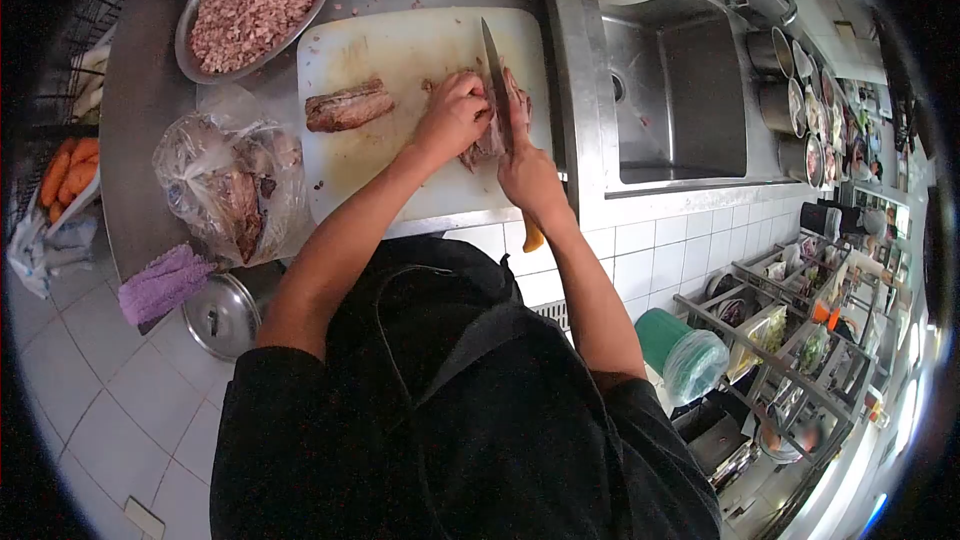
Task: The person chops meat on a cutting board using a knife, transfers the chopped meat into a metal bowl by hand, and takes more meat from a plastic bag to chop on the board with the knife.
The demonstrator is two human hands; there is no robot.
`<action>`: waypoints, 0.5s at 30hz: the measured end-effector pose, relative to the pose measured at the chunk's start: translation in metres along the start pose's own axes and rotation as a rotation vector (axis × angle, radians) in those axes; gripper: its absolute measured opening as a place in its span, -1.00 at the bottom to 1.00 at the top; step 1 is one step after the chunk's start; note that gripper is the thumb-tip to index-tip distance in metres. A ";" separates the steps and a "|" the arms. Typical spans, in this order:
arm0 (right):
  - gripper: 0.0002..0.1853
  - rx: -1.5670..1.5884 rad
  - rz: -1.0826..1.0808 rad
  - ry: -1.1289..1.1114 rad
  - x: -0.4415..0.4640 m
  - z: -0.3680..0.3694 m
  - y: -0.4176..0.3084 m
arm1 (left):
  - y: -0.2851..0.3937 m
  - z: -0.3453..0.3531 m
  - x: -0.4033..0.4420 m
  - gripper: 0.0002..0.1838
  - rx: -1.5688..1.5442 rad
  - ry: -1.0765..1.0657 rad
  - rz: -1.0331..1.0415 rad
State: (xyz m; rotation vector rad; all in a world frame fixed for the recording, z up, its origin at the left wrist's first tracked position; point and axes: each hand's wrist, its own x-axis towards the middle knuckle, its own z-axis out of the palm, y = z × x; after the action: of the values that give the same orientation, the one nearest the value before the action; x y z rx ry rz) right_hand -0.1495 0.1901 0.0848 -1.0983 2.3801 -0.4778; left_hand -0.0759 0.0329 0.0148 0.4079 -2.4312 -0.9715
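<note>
My right hand (530,180) grips a long knife (497,80) with a yellow handle, its blade pointing away from me over the white cutting board (400,40). Beside the blade, my left hand (455,118) has its fingers curled and pressed on a piece of meat (486,145); part of that piece is hidden under the hands and knife. To the left on the board lies another browned chunk of meat (348,106). Small scraps are scattered around both.
A metal bowl of diced meat (260,10) stands at the far left, with a plastic bag of meat (235,185) nearer me. A purple cloth (165,283) hangs at the counter's corner. To the right is a steel sink (680,110); a green bin (668,340) stands below.
</note>
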 end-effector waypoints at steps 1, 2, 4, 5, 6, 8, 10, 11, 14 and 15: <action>-0.08 -0.006 -0.008 0.008 -0.001 -0.003 -0.002 | 0.001 0.001 -0.001 -0.87 -0.003 0.001 0.001; -0.08 -0.015 -0.016 0.019 -0.002 -0.005 -0.002 | 0.002 0.002 -0.001 -0.87 -0.009 0.028 0.018; -0.09 -0.015 0.037 -0.011 -0.002 -0.001 -0.011 | 0.000 0.003 -0.002 -0.87 -0.017 0.087 0.050; -0.09 -0.016 0.062 -0.028 -0.002 0.003 -0.016 | -0.001 0.004 -0.002 -0.87 -0.010 0.087 0.056; -0.09 -0.033 0.051 0.008 -0.003 0.010 -0.017 | -0.001 0.004 -0.002 -0.86 -0.003 0.088 0.059; -0.07 -0.024 0.079 0.016 -0.003 0.021 -0.016 | -0.002 0.002 -0.005 -0.86 0.001 0.074 0.037; -0.06 -0.020 0.109 0.012 -0.007 0.025 -0.015 | 0.001 0.003 -0.005 -0.86 -0.017 0.040 0.003; -0.06 -0.022 0.113 0.008 -0.006 0.026 -0.013 | 0.002 0.003 -0.002 -0.86 -0.022 0.057 0.028; -0.05 -0.011 0.097 0.007 0.004 0.026 -0.014 | -0.005 0.002 0.000 -0.85 -0.013 0.088 0.057; -0.05 -0.006 0.087 0.009 0.007 0.028 -0.014 | -0.006 0.003 0.003 -0.85 -0.003 0.084 0.047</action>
State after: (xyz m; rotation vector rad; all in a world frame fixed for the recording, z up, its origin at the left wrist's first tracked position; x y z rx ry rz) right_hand -0.1299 0.1733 0.0667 -0.9928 2.4268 -0.4457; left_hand -0.0792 0.0292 0.0093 0.3812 -2.3531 -0.9203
